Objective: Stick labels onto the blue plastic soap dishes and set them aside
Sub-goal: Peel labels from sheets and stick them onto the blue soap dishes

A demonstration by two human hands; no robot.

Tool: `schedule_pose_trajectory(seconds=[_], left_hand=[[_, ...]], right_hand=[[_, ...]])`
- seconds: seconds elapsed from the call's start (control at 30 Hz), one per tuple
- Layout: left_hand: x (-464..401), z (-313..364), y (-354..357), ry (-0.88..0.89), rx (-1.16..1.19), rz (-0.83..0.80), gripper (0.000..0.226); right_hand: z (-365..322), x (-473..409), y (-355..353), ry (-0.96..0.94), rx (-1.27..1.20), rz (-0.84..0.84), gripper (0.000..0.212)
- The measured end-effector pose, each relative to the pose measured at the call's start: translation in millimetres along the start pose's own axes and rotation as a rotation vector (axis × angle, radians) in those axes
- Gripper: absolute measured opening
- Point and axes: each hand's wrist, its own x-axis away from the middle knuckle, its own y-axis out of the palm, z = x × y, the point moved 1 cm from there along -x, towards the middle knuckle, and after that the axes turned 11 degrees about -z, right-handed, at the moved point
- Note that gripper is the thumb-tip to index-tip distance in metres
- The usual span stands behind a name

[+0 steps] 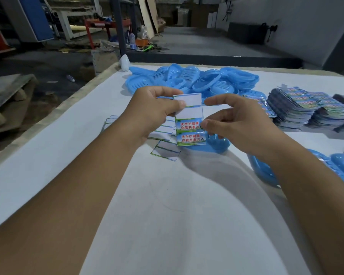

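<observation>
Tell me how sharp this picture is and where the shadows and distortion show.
Head view: the label sheet held by the left hand and right hand is sharp enough that its print shows; soft arm shadows fall on the white table; the wide lens bends the table edge and stretches the forearms; the background is dim.
</observation>
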Motion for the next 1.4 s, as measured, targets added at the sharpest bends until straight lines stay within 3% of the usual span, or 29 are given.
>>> schedule_pose_trajectory(seconds=[0.27, 0.53, 0.7, 1.03, 1.4], left_hand=[[3, -1, 5, -0.030, -0.104, -0.030, 0.025], [7, 2, 9, 0.005, -0.225, -0.087, 0.031], [9, 2, 11, 0.034, -0.203, -0.137, 0.034], [12, 0, 18, 0.100, -0.193, -0.184, 0.028], [11, -1, 21, 0.109, -0.214, -0.159, 0.027]], right_hand=[[4, -5, -8, 0.061, -0.065, 0.199, 0.028], [6, -6, -10, 0.074, -0.044, 0.216, 0.026], [10, -8, -8, 0.046, 0.138, 0.261, 0.015], [-2, 2, 3, -0.016, 0.160, 0.112, 0.020], [-2, -1, 2, 0.008, 0.110, 0.107, 0.024]])
